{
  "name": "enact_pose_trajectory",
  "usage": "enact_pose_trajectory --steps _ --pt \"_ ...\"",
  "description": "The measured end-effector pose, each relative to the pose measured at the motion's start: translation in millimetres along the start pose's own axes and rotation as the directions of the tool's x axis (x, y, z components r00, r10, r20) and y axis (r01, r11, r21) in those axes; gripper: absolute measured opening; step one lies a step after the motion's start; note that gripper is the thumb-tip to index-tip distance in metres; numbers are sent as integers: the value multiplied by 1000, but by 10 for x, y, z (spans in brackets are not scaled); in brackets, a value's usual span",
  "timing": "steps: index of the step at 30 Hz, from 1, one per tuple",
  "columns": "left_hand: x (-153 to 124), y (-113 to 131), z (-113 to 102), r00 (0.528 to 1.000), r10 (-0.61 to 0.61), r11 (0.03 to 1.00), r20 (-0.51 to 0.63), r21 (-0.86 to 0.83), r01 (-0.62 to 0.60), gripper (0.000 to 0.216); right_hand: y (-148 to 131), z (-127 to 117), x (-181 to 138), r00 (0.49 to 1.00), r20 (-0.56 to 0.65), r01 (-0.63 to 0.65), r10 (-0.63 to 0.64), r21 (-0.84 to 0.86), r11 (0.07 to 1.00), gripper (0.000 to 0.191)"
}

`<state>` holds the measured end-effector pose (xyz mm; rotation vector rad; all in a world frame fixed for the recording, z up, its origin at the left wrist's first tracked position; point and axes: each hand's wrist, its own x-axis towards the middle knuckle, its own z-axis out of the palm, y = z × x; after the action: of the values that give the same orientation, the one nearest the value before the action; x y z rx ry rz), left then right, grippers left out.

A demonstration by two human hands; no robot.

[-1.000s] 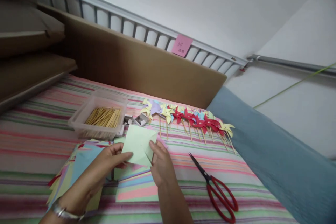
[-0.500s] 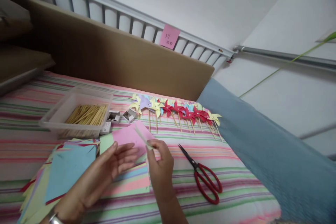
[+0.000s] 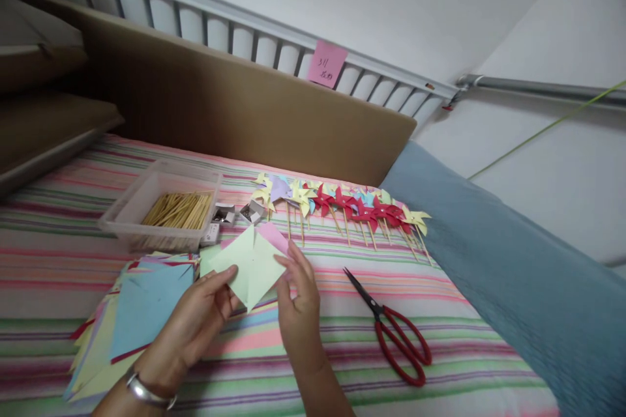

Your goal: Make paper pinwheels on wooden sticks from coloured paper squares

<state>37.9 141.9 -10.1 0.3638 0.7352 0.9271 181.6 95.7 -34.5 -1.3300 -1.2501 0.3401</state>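
- Your left hand pinches the near left corner of a pale green paper square, thumb on top, fingers underneath.
- Your right hand holds the square's right edge with thumb and fingertips closed lightly on it, other fingers loose.
- The square is lifted just above the striped cloth, tilted like a diamond, with a crease running from its far point to its near point.
- A pink sheet peeks out behind its far right edge.
- To work the paper well, keep both grips at the very edges so the crease stays visible, and hold it taut without bending the corners.
- To the left lies a fanned stack of coloured sheets, blue on top; beyond it a clear tub of wooden sticks.
- To the right, red-handled scissors lie closed on the cloth; farther off is a row of finished paper pinwheels.
- Half a second ago the green paper showed only as a thin edge in your right fingers above an exposed pink sheet, and your left hand was open; now the square faces you flat and both hands grip it.
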Motion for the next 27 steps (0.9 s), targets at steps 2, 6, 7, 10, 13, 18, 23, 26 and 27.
enact_pose_trajectory --steps 2,6,7,10,13,18,23,26,27 --pt "6 43 -18 999 32 999 -6 -9 -32 12 8 6 32 957 -38 -268 288 268 925 30" --pt "15 91 -65 998 57 998 -41 -9 -58 17 -56 49 62 765 146 -588 628 557 586 37" --pt "16 89 -72 998 56 998 -34 -8 -56 18 -84 68 57 743 189 -618 642 562 549 37" --pt "9 57 -76 999 40 999 29 16 -41 23 -165 127 33 759 265 -620 594 570 539 31" --pt "-14 18 -65 998 -1 997 69 78 -5 30 -198 157 27 791 278 -589 544 586 556 33" --pt "-43 -5 -41 1000 9 982 5 189 -10 40 -157 166 39 806 321 -589 497 518 621 27" --pt "-1 -12 -46 993 80 977 -91 202 -61 41 -116 147 12 854 174 -520 490 274 809 47" --pt "28 -17 -73 983 110 979 -145 186 -82 35 -170 94 -27 992 -29 -128 126 -81 988 49" --pt "34 -19 -82 980 130 978 -154 181 -101 32 -197 82 -43 999 3 39 -39 -179 983 44"
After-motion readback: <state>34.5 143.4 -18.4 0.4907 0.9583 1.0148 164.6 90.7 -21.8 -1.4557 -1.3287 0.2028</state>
